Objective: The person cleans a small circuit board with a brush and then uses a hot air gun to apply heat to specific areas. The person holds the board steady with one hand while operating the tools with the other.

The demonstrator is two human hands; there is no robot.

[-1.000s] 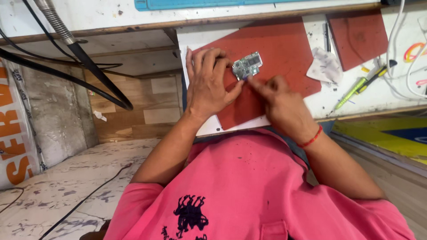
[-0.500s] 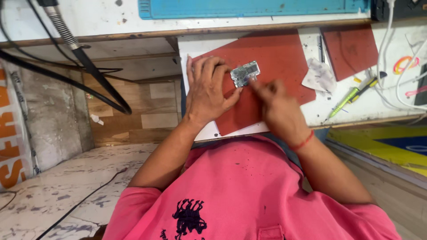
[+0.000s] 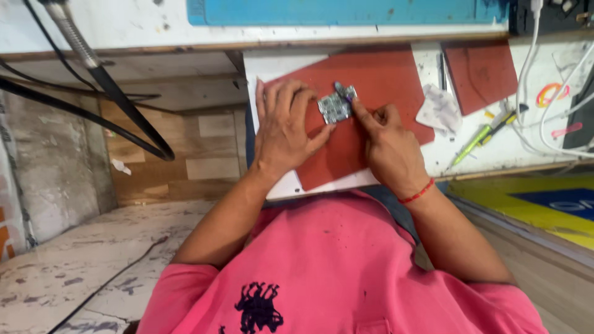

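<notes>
A small silver-grey circuit board (image 3: 333, 107) lies on a red mat (image 3: 396, 74) on the white bench. My left hand (image 3: 284, 130) rests flat on the mat, fingers spread, with its thumb and forefinger holding the board's left side. My right hand (image 3: 387, 145), a red thread around its wrist, is curled with the forefinger stretched to the board's right edge. It presses a small dark, purple-tipped tool (image 3: 345, 91) against the board. Most of the tool is hidden under the finger.
A second red mat (image 3: 482, 74) lies to the right, beside a crumpled tissue (image 3: 438, 108) and a green pen-like tool (image 3: 473, 143). White cables (image 3: 526, 93) run at the far right. A blue mat (image 3: 346, 11) is at the back, and black hoses (image 3: 117, 105) hang on the left.
The board has turned and shifted a little toward my left hand. Both hands stay at it, the right forefinger now at its right edge. The view has drifted slightly.
</notes>
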